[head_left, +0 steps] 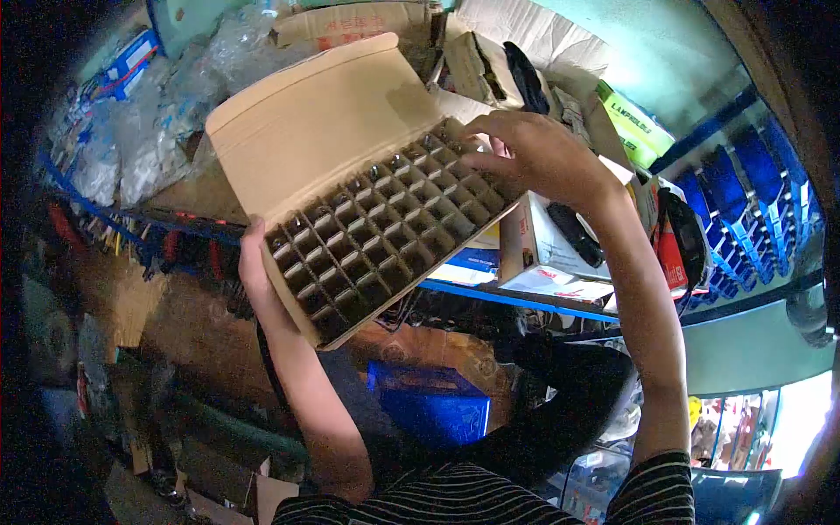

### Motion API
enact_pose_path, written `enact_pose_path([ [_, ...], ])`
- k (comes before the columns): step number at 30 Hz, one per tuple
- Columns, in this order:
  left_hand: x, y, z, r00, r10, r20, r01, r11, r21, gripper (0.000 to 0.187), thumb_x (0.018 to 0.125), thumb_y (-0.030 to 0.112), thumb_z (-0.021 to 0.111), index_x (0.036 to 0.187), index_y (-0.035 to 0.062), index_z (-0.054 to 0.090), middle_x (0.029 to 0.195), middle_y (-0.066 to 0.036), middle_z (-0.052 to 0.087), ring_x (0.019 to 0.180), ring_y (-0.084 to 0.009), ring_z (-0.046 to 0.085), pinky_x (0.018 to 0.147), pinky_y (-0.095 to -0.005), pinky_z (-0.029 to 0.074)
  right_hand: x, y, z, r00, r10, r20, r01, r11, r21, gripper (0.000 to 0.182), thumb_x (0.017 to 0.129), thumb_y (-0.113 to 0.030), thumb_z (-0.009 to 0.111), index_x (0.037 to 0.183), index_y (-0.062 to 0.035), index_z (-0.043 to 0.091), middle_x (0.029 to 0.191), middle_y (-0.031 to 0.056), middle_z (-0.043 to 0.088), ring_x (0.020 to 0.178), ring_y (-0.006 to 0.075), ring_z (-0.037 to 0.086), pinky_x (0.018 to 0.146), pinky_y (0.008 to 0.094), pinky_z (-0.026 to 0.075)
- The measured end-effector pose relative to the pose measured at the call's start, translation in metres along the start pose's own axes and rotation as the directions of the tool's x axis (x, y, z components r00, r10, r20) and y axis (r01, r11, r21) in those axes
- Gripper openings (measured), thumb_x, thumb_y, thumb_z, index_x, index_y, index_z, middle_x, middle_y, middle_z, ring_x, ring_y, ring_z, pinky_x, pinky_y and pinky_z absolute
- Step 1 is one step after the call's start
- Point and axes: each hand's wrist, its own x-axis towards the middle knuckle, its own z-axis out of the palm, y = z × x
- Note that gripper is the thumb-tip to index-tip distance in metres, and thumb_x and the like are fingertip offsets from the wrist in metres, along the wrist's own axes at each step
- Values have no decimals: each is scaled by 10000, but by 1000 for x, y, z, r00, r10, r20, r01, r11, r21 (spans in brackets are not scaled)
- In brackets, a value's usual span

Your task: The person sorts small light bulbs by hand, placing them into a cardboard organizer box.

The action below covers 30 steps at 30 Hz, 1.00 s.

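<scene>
A shallow cardboard box [290, 294] is held tilted above the blue-edged shelf [542, 306], its lid [319, 122] swung back and a grid of card dividers [376, 232] exposed. The box's near end is gripped by the left hand [255, 267]: the thumb is laid at the corner by the lid, while the other fingers are hidden by the box. The right hand [538, 153] is bent over the opposite end; its fingertips are partly covered by the hand itself, and whether anything is pinched there cannot be told. Small shiny tips [374, 172] are seen in some cells along the lid side, too small to be identified; the depths of many cells are lost in shadow.

Behind, the contents of crumpled clear bags [197, 92] are blurred by plastic. A green carton [636, 127] marked LAMPHOLDER is partly covered by other packaging, and a white carton [560, 249] is overlapped by the right forearm. Below, a blue container [433, 411] is sunk in gloom, and the picture's corners are swallowed by darkness.
</scene>
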Motion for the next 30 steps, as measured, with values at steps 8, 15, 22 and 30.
enact_pose_path([
  [8,13,-3,-30,974,86,-209,-28,964,264,456,968,412,561,1237,48,618,1138,-98,681,1036,-220,664,919,-365,532,-76,64,-62,771,527,-356,-567,824,-8,286,982,-274,636,1103,-29,718,892,122,724,779,157,666,713,310,521],
  [15,124,-6,-174,935,354,-6,-292,781,552,486,993,361,535,1318,3,581,1293,-131,616,1162,-242,600,1046,-416,456,-219,207,-31,737,662,-138,-668,744,8,354,962,-316,610,1206,-64,658,1091,220,703,1007,356,686,896,449,524],
  [22,56,3,-71,963,261,-67,-214,892,399,480,998,371,521,1317,17,575,1286,-127,609,1148,-238,603,1018,-415,472,-220,191,6,779,601,179,-594,799,-96,434,993,-349,581,1319,-63,600,1238,235,617,1184,404,562,1012,455,435],
  [30,39,0,-50,959,278,-59,-226,872,433,472,1004,383,505,1315,33,569,1278,-123,601,1133,-233,607,985,-413,491,-231,205,7,818,574,43,-575,810,119,310,916,-270,676,1143,-60,677,976,176,707,926,309,681,838,431,527],
])
